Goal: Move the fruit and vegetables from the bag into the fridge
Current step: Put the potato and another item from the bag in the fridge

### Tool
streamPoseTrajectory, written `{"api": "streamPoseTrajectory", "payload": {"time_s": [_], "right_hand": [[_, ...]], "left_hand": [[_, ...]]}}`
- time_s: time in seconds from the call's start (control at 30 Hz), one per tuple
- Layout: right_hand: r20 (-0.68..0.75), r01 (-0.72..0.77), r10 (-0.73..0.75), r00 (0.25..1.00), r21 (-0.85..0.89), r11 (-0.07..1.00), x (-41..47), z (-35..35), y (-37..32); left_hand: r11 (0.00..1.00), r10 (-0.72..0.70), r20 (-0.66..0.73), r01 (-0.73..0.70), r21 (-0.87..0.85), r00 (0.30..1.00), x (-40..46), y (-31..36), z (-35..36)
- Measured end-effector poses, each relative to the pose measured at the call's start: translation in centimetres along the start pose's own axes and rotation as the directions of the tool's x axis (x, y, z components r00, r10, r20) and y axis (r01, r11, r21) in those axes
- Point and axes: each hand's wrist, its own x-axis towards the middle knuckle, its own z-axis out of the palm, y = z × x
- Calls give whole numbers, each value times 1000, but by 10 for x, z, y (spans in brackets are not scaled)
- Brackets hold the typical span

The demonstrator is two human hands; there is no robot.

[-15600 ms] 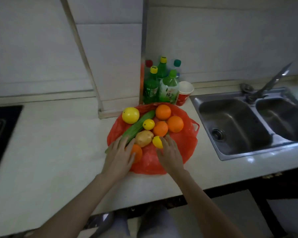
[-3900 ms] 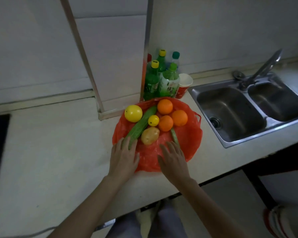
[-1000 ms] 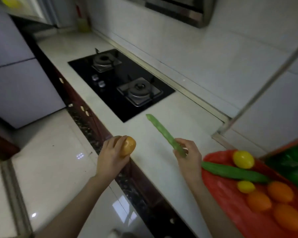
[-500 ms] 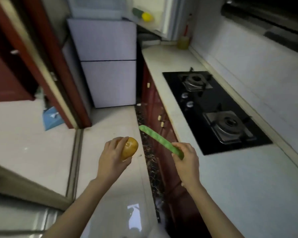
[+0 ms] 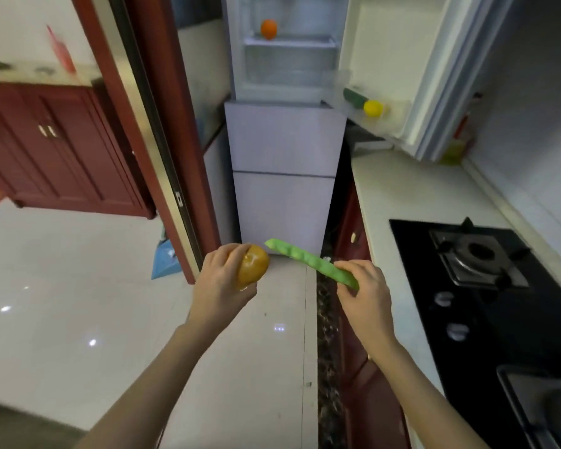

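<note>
Holding a brownish-yellow potato (image 5: pixel 252 266), the left hand (image 5: pixel 221 286) has its grip curled round the near side of it, fingers wrapped over the top. The right hand (image 5: pixel 365 294) pinches the near end of a long green bean pod (image 5: pixel 305 258), grip clamped on it between thumb and fingers — the pod slants up and to the left, its free tip just above the potato and close to it. Both hands are raised over the pale tiled floor (image 5: pixel 78 286), beside the left edge of the tabletop (image 5: pixel 402 196), which carries a black gas hob (image 5: pixel 480 270) toward its right side.

Straight ahead stands the fridge (image 5: pixel 284 150), its upper door (image 5: pixel 399 59) swung open to the right. An orange (image 5: pixel 269 28) sits on a shelf inside the upper compartment — at its left side. In the door's lower rack lie a yellow lemon (image 5: pixel 373 108) and, touching it on the left, a dark green vegetable (image 5: pixel 353 97) too blurred to name.
</note>
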Motion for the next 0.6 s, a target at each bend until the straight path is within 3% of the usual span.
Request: {"api": "streamPoseTrajectory", "payload": {"time_s": [0.23,0.43,0.6], "right_hand": [[-42,106,-107,993,-13,994,152,10,24],[-128,211,-210,969,-6,977,259,29,16],[-210,296,-293,933,-20,955,349,48,-3]], "left_hand": [[999,23,-72,-20,40,997,132,10,18],[999,-12,-142,7,-39,990,241,2,26],[996,37,-184,-51,-75,982,330,-25,28]]}}
